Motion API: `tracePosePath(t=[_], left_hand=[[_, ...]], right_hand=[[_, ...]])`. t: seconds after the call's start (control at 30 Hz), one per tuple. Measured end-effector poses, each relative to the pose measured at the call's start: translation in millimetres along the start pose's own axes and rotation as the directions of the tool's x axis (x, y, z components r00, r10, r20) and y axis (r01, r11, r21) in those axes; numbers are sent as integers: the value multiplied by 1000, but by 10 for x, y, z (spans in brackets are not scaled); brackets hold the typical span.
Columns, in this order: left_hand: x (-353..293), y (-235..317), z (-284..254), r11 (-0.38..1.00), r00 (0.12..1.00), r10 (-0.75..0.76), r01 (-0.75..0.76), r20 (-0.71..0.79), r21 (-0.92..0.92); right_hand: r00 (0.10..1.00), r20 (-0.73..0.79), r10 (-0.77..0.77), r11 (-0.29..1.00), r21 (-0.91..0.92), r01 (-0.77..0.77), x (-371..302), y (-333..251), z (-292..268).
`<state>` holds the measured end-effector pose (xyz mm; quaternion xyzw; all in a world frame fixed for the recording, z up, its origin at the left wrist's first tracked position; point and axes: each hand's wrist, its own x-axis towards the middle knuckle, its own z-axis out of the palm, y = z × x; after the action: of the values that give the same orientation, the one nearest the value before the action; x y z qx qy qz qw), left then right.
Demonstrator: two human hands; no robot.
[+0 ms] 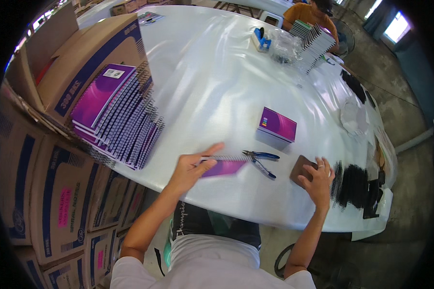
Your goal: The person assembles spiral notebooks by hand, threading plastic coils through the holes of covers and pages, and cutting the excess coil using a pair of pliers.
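My left hand (190, 169) is closed on a purple spiral notebook (223, 167), held by its left end just above the table, coil edge away from me; the notebook is blurred. My right hand (318, 182) has its thumb and fingers around the right part of a flat brown block (300, 169). Between the hands lie blue-handled cutting pliers (263, 163) with their handles spread. A neat stack of purple-covered notebooks (278, 124) stands beyond the pliers. To the right of my right hand is a heap of black spiral coils (354, 187).
A tall pile of coil-bound purple notebooks (115, 115) leans by a large cardboard box (91, 62) at the left. More boxes (62, 197) are stacked below the table edge. Across the white-covered table (193, 72), a person (304, 14) sits behind stacked notebooks (318, 45) and a tape dispenser (261, 39).
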<state>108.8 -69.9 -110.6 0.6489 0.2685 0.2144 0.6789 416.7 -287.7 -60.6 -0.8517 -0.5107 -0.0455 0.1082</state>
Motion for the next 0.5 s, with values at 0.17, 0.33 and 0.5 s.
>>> tracePosePath(t=[0.17,0.33,0.5], left_hand=[[9,-55,-7,610,847,520,-459,111,646],[-21,-175,173,569,882,453,-178,-126,803],[-63,-118,194,407,885,447,-73,-129,910]], right_hand=[[970,-127,-206,944,235,231,102,-689,504],[935,-192,-300,934,138,328,154,-939,906],[872,-232,-430,768,413,489,-118,-1505,452]])
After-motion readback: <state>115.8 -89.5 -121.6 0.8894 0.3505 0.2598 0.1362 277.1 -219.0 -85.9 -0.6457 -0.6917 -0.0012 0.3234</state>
